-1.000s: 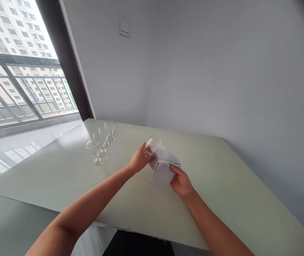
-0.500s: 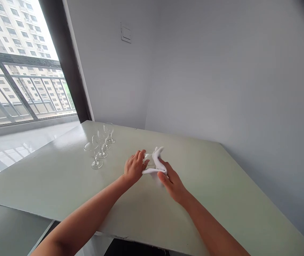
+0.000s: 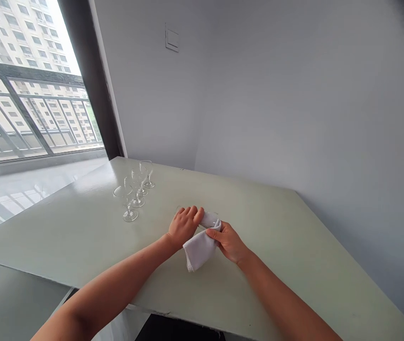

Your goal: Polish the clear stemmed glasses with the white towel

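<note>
My left hand (image 3: 185,224) is wrapped from above around a clear stemmed glass (image 3: 210,219), which lies tilted on its side in the air over the table, mouth toward the right. Most of the stem and foot is covered by these fingers. In my right hand (image 3: 232,242) a white cloth (image 3: 200,251) is pinched between thumb and fingers. Part of the cloth is at the bowl and shows white through the glass; the rest hangs down in front. Exactly how far it reaches inside I cannot tell.
Several clear stemmed glasses (image 3: 130,216) stand upright in a row at the left of the pale green table (image 3: 294,265). Behind the table are grey walls (image 3: 276,104) with a switch (image 3: 172,39). A large window (image 3: 31,109) is at the left.
The glass has turned from mouth-up to sideways, and my left hand has rolled over it, knuckles up. My right hand has brought the cloth to the mouth; its loose end now hangs toward me.
</note>
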### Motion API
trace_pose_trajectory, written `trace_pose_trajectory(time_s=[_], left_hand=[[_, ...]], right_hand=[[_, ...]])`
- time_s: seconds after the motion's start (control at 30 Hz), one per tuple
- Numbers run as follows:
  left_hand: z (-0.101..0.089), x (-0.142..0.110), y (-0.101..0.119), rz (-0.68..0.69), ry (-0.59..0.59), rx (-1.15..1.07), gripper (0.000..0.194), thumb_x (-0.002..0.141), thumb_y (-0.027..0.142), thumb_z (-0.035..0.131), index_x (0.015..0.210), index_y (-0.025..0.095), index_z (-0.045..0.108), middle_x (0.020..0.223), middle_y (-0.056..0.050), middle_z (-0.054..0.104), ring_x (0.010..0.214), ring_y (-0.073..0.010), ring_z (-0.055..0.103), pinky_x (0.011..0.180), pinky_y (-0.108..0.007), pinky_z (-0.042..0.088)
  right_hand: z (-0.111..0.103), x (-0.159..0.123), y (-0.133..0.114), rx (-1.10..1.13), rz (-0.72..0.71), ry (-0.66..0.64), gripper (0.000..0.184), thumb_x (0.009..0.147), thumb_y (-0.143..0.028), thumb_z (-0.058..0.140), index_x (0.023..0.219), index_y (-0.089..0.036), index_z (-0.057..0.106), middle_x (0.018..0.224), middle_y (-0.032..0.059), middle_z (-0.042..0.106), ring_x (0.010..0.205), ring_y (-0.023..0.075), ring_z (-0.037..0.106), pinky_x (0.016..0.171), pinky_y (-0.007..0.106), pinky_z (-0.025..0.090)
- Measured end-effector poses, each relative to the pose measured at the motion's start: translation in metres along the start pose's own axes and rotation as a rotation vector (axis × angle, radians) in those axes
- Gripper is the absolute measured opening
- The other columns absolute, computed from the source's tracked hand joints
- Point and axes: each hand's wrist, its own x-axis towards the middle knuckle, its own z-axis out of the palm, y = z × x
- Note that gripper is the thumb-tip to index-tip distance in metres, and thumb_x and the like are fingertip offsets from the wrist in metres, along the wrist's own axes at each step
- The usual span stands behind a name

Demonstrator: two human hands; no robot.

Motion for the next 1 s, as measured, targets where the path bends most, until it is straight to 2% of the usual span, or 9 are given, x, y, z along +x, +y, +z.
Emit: trace_pose_trajectory(time_s=[0.23,0.37,0.43,0.6,0.67,0.77,0.83,0.93,1.0], left_hand=[[-0.01,0.004,0.001,0.095,0.111,-0.048,0.036,0.084,0.013,0.038,0.117,0.024,0.049,0.094,-0.008,0.061,0.091,-0.0199,0.055,0.094,-0.04,0.03],[-0.017,0.005,-0.01,0.046,0.003,-0.289,0.03,0.085,0.031,0.045,0.113,0.024,0.054,0.076,-0.004,0.062,0.073,-0.0169,0.057,0.08,-0.034,0.039],[-0.022,0.005,-0.017,-0.006,-0.132,-0.53,0.032,0.079,0.044,0.053,0.104,0.023,0.059,0.07,-0.001,0.061,0.066,-0.0155,0.056,0.069,-0.028,0.042],[-0.034,0.004,-0.024,0.184,-0.786,-1.158,0.041,0.078,0.055,0.047,0.075,0.016,0.061,0.062,-0.002,0.06,0.051,-0.0111,0.052,0.049,-0.022,0.041],[-0.034,0.005,-0.018,0.16,-0.648,-1.093,0.041,0.081,0.053,0.044,0.08,0.016,0.061,0.067,-0.004,0.063,0.056,-0.0123,0.055,0.054,-0.024,0.044],[-0.031,0.007,-0.004,0.083,-0.1,-0.668,0.034,0.084,0.044,0.046,0.101,0.018,0.059,0.085,-0.008,0.065,0.08,-0.0175,0.059,0.078,-0.034,0.043],[-0.027,0.009,0.001,0.127,0.124,-0.415,0.033,0.084,0.04,0.047,0.108,0.018,0.056,0.086,-0.009,0.065,0.085,-0.019,0.058,0.089,-0.042,0.035],[-0.024,0.011,-0.005,0.226,0.162,-0.323,0.034,0.083,0.044,0.048,0.102,0.017,0.058,0.072,-0.005,0.064,0.071,-0.0163,0.057,0.084,-0.037,0.037],[-0.025,0.01,-0.013,0.233,0.054,-0.421,0.037,0.081,0.049,0.048,0.095,0.017,0.06,0.065,-0.002,0.062,0.064,-0.0137,0.055,0.07,-0.029,0.039]], right_hand=[[-0.012,0.004,-0.003,0.177,0.0,0.126,0.028,0.064,-0.033,0.073,0.085,-0.016,0.066,0.069,0.001,0.062,0.059,0.0118,0.052,0.06,0.026,0.04],[-0.019,-0.008,-0.019,-0.171,-0.058,0.041,0.022,0.068,-0.037,0.068,0.08,-0.018,0.065,0.059,-0.0019,0.054,0.053,0.0104,0.044,0.052,0.025,0.034],[-0.019,-0.018,-0.03,-0.489,-0.15,-0.031,0.017,0.071,-0.035,0.065,0.07,-0.019,0.063,0.057,-0.0022,0.05,0.052,0.0103,0.039,0.05,0.024,0.029],[-0.016,-0.044,-0.055,-0.914,-0.182,-0.28,0.021,0.074,-0.033,0.062,0.058,-0.019,0.056,0.056,-0.0025,0.045,0.051,0.0101,0.035,0.049,0.024,0.026],[-0.015,-0.045,-0.055,-0.854,-0.121,-0.187,0.023,0.074,-0.034,0.062,0.059,-0.019,0.056,0.056,-0.0024,0.045,0.051,0.01,0.036,0.048,0.024,0.027],[-0.013,-0.038,-0.046,-0.564,-0.062,0.116,0.02,0.072,-0.037,0.063,0.072,-0.017,0.061,0.062,-0.001,0.051,0.057,0.0115,0.043,0.053,0.025,0.033],[-0.009,-0.032,-0.04,-0.332,-0.045,0.217,0.027,0.071,-0.04,0.063,0.084,-0.016,0.061,0.067,0.0001,0.053,0.061,0.0123,0.046,0.057,0.026,0.036],[-0.004,-0.033,-0.039,-0.28,-0.023,0.126,0.029,0.071,-0.04,0.063,0.086,-0.016,0.059,0.065,-0.0014,0.049,0.059,0.0108,0.043,0.056,0.025,0.035],[-0.004,-0.038,-0.044,-0.467,-0.009,0.005,0.024,0.07,-0.036,0.065,0.082,-0.017,0.058,0.064,-0.0027,0.046,0.058,0.0099,0.04,0.053,0.023,0.032]])
